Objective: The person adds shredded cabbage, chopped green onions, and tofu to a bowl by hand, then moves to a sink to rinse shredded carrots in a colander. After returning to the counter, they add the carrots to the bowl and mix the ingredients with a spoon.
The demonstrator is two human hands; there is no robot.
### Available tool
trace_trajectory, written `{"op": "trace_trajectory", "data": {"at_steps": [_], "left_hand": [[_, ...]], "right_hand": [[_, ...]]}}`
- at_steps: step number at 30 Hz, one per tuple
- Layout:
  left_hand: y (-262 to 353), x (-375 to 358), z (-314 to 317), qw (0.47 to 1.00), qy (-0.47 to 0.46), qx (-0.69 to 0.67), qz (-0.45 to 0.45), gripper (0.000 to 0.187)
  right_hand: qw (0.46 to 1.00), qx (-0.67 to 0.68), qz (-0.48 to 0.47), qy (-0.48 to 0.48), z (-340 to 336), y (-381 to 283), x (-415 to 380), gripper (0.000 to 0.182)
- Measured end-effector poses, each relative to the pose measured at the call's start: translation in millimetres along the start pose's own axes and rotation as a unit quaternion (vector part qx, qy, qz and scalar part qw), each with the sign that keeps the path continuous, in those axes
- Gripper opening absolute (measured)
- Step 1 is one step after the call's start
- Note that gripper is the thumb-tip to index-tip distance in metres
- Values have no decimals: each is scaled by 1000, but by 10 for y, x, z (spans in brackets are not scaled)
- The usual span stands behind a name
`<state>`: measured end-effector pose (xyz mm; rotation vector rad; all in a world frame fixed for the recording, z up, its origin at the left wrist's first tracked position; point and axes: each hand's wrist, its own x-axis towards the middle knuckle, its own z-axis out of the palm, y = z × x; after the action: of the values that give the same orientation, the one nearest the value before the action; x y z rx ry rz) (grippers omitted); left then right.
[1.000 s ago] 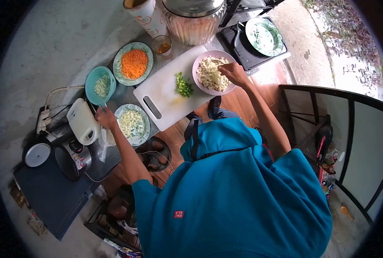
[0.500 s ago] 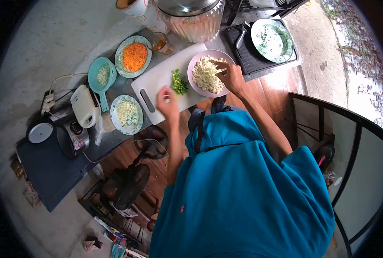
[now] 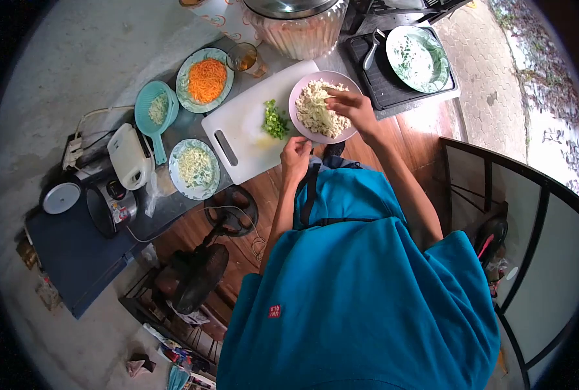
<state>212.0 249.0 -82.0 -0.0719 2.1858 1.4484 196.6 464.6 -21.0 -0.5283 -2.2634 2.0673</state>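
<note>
One right hand (image 3: 354,112) hovers with fingers loosely spread over pale crumbled food (image 3: 314,112) in a pink bowl (image 3: 293,108). The left hand (image 3: 295,157), fingers curled, touches the bowl's near rim; whether it pinches is unclear. The bowl sits partly on a white cutting board (image 3: 245,107), beside chopped greens (image 3: 274,121). Orange shreds (image 3: 206,80) fill a plate (image 3: 183,86) nearby.
</note>
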Motion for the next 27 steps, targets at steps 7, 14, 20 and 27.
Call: {"op": "trace_trajectory", "data": {"at_steps": [7,14,20,27], "left_hand": [[109,80,-111,990,-108,-64,-59,32],[124,246,-68,975,-124,-168,-77,29],[92,284,7,965,-149,-204,-69,38],[42,309,48,955,-164,-235,-78,57]], "right_hand": [[969,-179,91,146,-259,11,-162,33],[928,-326,146,107,-406,445,-327,42],[878,-457,63,126,-160,-126,-475,16],[849,-504,4,161,-11,-397,-748,17]]}}
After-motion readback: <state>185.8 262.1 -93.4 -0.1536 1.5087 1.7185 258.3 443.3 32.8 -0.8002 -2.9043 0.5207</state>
